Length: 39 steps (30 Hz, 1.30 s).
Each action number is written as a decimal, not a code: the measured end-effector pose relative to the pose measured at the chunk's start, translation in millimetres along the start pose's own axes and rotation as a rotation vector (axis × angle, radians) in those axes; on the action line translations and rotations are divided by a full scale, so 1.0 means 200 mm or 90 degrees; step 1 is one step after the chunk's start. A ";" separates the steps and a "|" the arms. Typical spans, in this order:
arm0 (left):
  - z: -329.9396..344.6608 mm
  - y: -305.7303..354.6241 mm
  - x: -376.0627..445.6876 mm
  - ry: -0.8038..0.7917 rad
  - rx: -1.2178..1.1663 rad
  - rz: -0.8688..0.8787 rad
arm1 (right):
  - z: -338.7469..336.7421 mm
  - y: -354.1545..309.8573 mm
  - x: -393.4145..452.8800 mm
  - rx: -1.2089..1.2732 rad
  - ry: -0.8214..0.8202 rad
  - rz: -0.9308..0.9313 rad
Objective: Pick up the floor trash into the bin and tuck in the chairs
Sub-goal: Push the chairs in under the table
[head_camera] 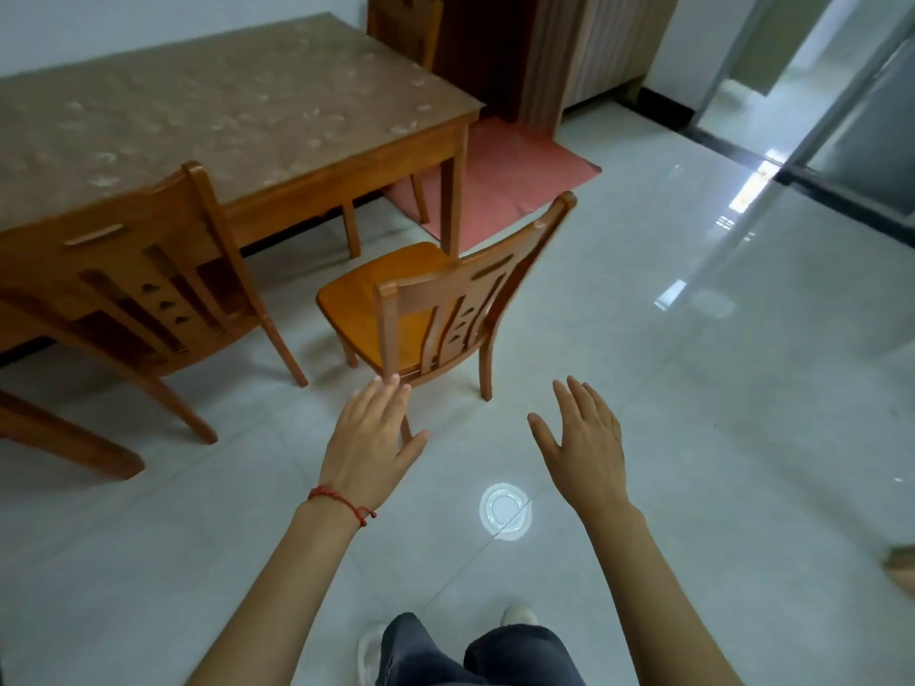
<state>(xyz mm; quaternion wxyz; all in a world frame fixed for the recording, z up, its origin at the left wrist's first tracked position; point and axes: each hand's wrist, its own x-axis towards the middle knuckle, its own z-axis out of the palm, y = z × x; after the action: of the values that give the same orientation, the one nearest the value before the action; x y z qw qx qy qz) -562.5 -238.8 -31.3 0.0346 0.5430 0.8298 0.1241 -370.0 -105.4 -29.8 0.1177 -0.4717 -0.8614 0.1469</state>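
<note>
Both hands were open and empty, left hand [369, 440] and right hand [584, 438] spread toward a glossy wooden chair [435, 309] standing angled at the table [237, 121] corner, slatted back facing the person, seat only partly under it

A single wide-angle head camera looks forward and steeply down from standing height, the person's legs at the near edge, the pulled-out chair [435, 309] close ahead and the table [237, 121] far left.
</note>
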 end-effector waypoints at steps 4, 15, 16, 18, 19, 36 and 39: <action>0.11 0.23 0.14 0.011 0.008 -0.012 | -0.12 0.25 0.11 -0.010 -0.015 -0.006; 0.24 0.44 0.45 -0.016 -0.006 -0.121 | -0.18 0.47 0.57 -0.019 -0.086 -0.062; 0.25 0.43 0.50 -0.021 -0.002 -0.126 | -0.17 0.47 0.62 -0.023 -0.092 -0.066; 0.28 0.41 0.59 -0.023 -0.005 -0.133 | -0.13 0.47 0.75 -0.017 -0.094 -0.076; 0.29 0.40 0.64 -0.023 -0.009 -0.139 | -0.12 0.47 0.81 -0.013 -0.093 -0.080; 0.38 0.30 1.06 0.001 -0.143 -0.415 | 0.05 0.27 1.54 0.054 -0.204 -0.203; 0.36 0.35 1.15 0.115 -0.299 -0.529 | 0.04 0.24 1.65 0.222 -0.284 -0.090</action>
<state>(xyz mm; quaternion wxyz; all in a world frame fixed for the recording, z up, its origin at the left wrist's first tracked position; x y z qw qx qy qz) -579.1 8.8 -65.9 0.1310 0.1303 0.9256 0.3304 -508.4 197.9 -33.0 0.0142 -0.3391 -0.8586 0.3842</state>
